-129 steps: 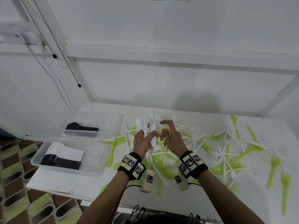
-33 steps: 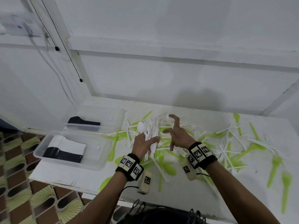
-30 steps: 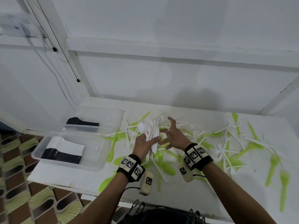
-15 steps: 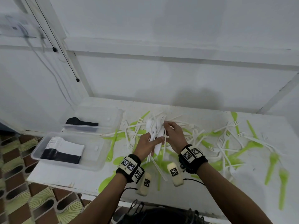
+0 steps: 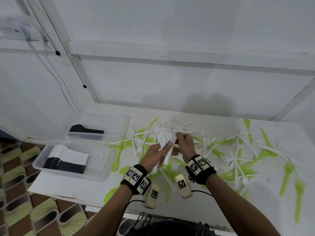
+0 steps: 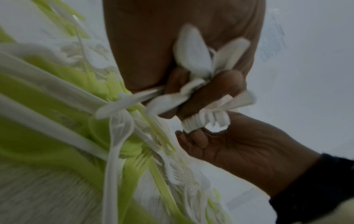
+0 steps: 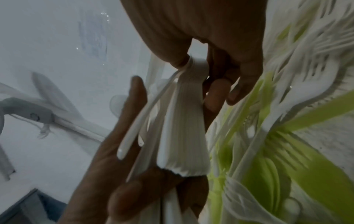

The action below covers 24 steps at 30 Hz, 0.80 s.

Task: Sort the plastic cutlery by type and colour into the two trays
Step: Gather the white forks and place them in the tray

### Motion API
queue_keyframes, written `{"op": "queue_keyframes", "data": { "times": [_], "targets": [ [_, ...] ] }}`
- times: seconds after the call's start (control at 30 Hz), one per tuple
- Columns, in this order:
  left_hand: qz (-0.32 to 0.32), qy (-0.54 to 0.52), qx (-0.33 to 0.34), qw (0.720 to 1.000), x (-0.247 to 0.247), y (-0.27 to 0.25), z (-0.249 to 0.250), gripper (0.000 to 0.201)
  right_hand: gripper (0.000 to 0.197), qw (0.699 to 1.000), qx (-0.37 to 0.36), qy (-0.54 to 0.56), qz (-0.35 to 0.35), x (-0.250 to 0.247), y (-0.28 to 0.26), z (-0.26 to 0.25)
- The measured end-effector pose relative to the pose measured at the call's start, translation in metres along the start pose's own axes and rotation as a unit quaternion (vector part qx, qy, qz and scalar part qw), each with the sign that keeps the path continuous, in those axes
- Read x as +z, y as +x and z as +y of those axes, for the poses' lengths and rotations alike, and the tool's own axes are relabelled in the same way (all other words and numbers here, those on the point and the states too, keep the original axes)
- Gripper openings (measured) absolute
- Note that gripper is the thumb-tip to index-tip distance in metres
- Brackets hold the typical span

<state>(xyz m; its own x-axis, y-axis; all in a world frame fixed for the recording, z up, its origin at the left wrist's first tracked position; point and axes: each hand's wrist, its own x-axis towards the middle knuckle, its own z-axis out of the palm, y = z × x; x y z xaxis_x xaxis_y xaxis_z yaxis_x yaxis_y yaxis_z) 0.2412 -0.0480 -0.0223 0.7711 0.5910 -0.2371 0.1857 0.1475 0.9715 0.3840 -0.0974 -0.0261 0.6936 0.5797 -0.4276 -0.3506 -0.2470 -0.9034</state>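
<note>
My left hand [image 5: 162, 150] grips a bundle of white plastic spoons [image 5: 164, 137] upright above the table's middle. The right hand [image 5: 180, 138] pinches the top of that bundle from the right. In the right wrist view its thumb and fingers close on the stacked white handles [image 7: 184, 133], which lie across the left palm. The left wrist view shows white spoon bowls [image 6: 193, 54] fanning out between the fingers. A near clear tray [image 5: 102, 174] holds a white stack and a black stack. The far clear tray [image 5: 119, 123] holds a black stack.
Loose white forks [image 5: 238, 159] and lime green cutlery [image 5: 117, 154] lie scattered over the white table, mostly centre and right. Both trays stand at the table's left end. A white wall rises behind. The table's front edge [image 5: 68, 195] runs close to my arms.
A second ago the right hand was spread over the pile behind the bundle. It has come back to the bundle and now pinches its top. The left hand kept hold throughout.
</note>
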Motion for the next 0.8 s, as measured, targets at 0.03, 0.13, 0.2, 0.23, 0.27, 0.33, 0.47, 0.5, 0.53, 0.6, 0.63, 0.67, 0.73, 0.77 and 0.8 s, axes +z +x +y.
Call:
{"op": "queue_keyframes", "data": {
  "times": [0.03, 0.13, 0.2, 0.23, 0.27, 0.33, 0.47, 0.5, 0.53, 0.6, 0.63, 0.67, 0.73, 0.77, 0.8],
  "targets": [
    [0.007, -0.001, -0.005, 1.0, 0.002, 0.0, 0.0, 0.044, 0.025, 0.999, -0.016, -0.027, 0.018, 0.001, 0.0, 0.0],
    [0.031, 0.011, -0.017, 0.999, 0.005, 0.002, -0.002, 0.044, 0.031, 0.996, -0.035, -0.076, 0.036, 0.0, -0.002, 0.001],
    [0.038, 0.032, -0.019, 0.999, 0.003, 0.006, -0.005, 0.029, 0.046, 0.998, -0.024, -0.058, 0.025, 0.0, -0.001, 0.002],
    [0.034, 0.041, -0.015, 0.998, 0.001, 0.008, -0.005, 0.023, 0.054, 0.998, -0.014, -0.052, 0.018, -0.001, 0.003, 0.004],
    [0.028, 0.051, -0.012, 0.998, 0.0, 0.009, -0.005, 0.021, 0.057, 0.999, -0.004, -0.047, 0.006, -0.001, 0.005, 0.005],
    [0.017, 0.076, -0.004, 0.997, -0.002, 0.009, -0.004, 0.021, 0.047, 0.999, 0.02, -0.025, -0.027, -0.001, 0.002, 0.001],
    [-0.009, 0.054, 0.001, 0.998, -0.003, 0.006, 0.002, 0.023, 0.029, 0.996, 0.028, 0.007, -0.082, -0.006, -0.001, -0.006],
    [-0.013, 0.037, -0.005, 0.999, -0.003, 0.006, 0.002, 0.025, 0.028, 0.996, 0.019, 0.014, -0.085, -0.007, -0.003, -0.007],
    [-0.015, 0.018, -0.013, 1.0, -0.004, 0.005, 0.002, 0.026, 0.027, 0.996, 0.008, 0.022, -0.087, -0.007, -0.004, -0.007],
    [-0.011, -0.014, -0.029, 0.999, -0.008, 0.004, 0.003, 0.028, 0.033, 0.994, -0.01, 0.042, -0.102, -0.009, -0.008, -0.008],
    [-0.012, -0.023, -0.036, 0.999, -0.009, 0.004, 0.005, 0.027, 0.037, 0.992, -0.012, 0.048, -0.114, -0.011, -0.009, -0.007],
    [-0.016, -0.027, -0.042, 0.999, -0.011, 0.004, 0.007, 0.026, 0.04, 0.99, -0.009, 0.052, -0.128, -0.013, -0.011, -0.009],
    [-0.027, -0.027, -0.047, 0.998, -0.017, 0.005, 0.009, 0.025, 0.043, 0.985, 0.002, 0.074, -0.154, -0.015, -0.013, -0.011],
    [-0.034, -0.027, -0.047, 0.998, -0.019, 0.005, 0.01, 0.025, 0.044, 0.983, 0.005, 0.086, -0.164, -0.015, -0.012, -0.012],
    [-0.04, -0.029, -0.045, 0.998, -0.022, 0.006, 0.009, 0.025, 0.045, 0.981, 0.004, 0.09, -0.17, -0.014, -0.013, -0.014]
  ]
}}
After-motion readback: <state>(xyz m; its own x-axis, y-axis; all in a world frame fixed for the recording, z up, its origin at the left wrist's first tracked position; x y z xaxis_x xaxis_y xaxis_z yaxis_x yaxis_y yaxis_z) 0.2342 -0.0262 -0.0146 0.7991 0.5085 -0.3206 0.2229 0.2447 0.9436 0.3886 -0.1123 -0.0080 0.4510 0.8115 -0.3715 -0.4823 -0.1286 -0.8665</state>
